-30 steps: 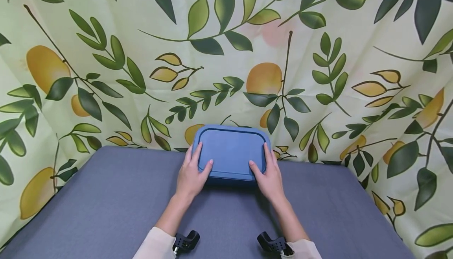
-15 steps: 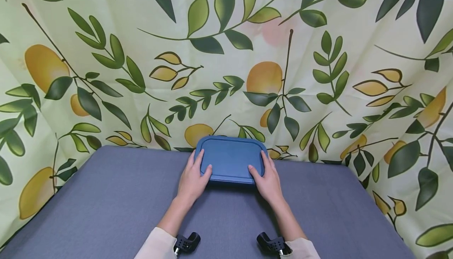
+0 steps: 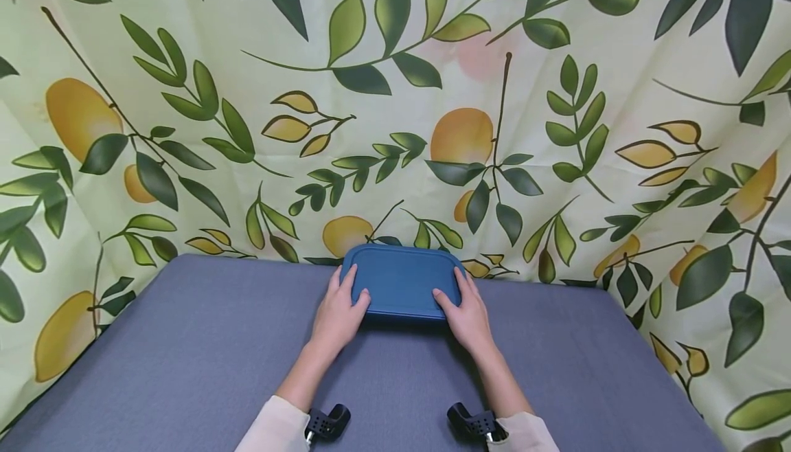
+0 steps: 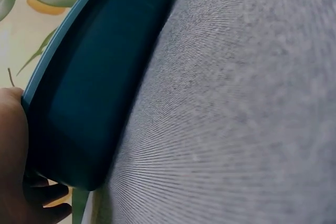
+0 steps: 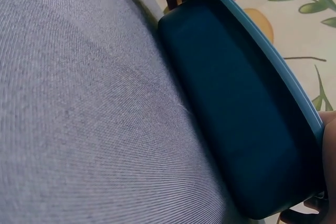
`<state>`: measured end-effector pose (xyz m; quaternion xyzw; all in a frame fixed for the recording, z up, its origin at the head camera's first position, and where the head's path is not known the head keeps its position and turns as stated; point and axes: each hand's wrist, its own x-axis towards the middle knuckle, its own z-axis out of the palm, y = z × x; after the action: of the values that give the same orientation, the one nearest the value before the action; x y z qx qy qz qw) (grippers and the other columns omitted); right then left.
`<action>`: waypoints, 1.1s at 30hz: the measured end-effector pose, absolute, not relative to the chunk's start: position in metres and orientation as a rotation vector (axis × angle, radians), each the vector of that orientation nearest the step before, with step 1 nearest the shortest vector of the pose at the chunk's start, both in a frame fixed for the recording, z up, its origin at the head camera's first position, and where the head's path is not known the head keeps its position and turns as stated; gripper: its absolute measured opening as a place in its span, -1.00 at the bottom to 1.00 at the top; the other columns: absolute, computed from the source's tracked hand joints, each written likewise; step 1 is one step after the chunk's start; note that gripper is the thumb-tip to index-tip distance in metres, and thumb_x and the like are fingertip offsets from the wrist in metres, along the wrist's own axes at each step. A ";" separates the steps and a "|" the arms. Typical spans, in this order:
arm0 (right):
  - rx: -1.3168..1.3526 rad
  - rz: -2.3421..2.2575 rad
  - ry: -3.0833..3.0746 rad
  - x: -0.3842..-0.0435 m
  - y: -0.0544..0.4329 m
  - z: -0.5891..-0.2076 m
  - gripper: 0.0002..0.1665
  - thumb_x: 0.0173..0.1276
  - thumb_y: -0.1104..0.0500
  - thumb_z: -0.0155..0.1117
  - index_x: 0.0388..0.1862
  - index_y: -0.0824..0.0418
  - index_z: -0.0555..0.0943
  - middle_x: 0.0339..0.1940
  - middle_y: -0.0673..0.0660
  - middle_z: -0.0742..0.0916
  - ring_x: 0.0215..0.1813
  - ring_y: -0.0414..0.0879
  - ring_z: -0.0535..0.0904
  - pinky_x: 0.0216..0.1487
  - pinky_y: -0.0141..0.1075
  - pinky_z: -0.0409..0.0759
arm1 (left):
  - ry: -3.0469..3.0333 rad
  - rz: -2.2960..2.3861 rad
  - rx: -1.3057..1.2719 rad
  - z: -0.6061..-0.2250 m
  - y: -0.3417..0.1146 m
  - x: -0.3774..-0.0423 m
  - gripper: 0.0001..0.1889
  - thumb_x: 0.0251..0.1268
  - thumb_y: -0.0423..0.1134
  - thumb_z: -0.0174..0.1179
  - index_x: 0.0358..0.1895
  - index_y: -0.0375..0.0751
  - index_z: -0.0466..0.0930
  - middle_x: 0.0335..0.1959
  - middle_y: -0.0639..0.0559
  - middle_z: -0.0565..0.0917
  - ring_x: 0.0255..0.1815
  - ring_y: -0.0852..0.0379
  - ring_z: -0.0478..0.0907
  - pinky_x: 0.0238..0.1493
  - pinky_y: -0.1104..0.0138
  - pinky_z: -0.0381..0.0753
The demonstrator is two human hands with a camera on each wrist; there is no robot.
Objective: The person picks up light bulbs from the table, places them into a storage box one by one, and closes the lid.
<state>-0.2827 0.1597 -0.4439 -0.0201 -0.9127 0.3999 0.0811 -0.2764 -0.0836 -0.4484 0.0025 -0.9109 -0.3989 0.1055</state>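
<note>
A blue rectangular food container with a rounded lid point(image 3: 404, 280) is at the far side of the table, its top facing up in the head view. My left hand point(image 3: 336, 311) grips its left end and my right hand point(image 3: 468, 311) its right end. Both thumbs lie over the near corners of the lid, with the other fingers along the sides. In the left wrist view, the container's dark front wall point(image 4: 100, 82) stands close over the cloth, and fingers curl under the near end. The right wrist view shows the same wall point(image 5: 236, 103) with my hand at its end.
A grey-blue cloth point(image 3: 204, 356) covers the table. Behind its far edge hangs a pale curtain point(image 3: 395, 136) printed with leaves and orange fruit. Black wrist-worn devices point(image 3: 327, 422) sit by both light sleeves.
The container's far edge has come down, so the lid tilts less toward the head camera and looks darker. Both hands keep their hold and have shifted only slightly.
</note>
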 end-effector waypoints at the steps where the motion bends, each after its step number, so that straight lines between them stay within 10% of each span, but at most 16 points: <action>1: -0.062 1.196 -2.729 -0.283 0.160 -0.444 -0.09 0.45 -0.14 0.20 0.64 0.14 0.15 0.66 0.35 0.17 0.64 0.35 0.09 0.56 0.27 0.13 | -2.689 -1.169 0.008 -0.448 -0.083 -0.277 -0.34 0.44 -0.01 0.03 0.57 -0.08 0.25 0.61 -0.29 0.15 0.48 -0.35 0.36 0.39 -0.22 0.38; 33: -0.095 0.968 -2.929 -0.290 0.161 -0.434 -0.03 0.43 -0.35 0.09 0.67 0.00 0.09 0.52 0.41 0.40 0.46 0.40 0.39 0.33 0.33 0.38 | -2.763 -1.007 0.030 -0.444 -0.084 -0.284 -0.34 0.42 0.05 0.00 0.55 -0.04 0.28 0.47 -0.28 0.37 0.10 -0.36 0.62 0.16 -0.15 0.54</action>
<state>-0.2900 0.1614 -0.4344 -0.0309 -0.9486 0.3137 0.0277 -0.2844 -0.0841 -0.4435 0.0102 -0.9348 -0.3406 0.1003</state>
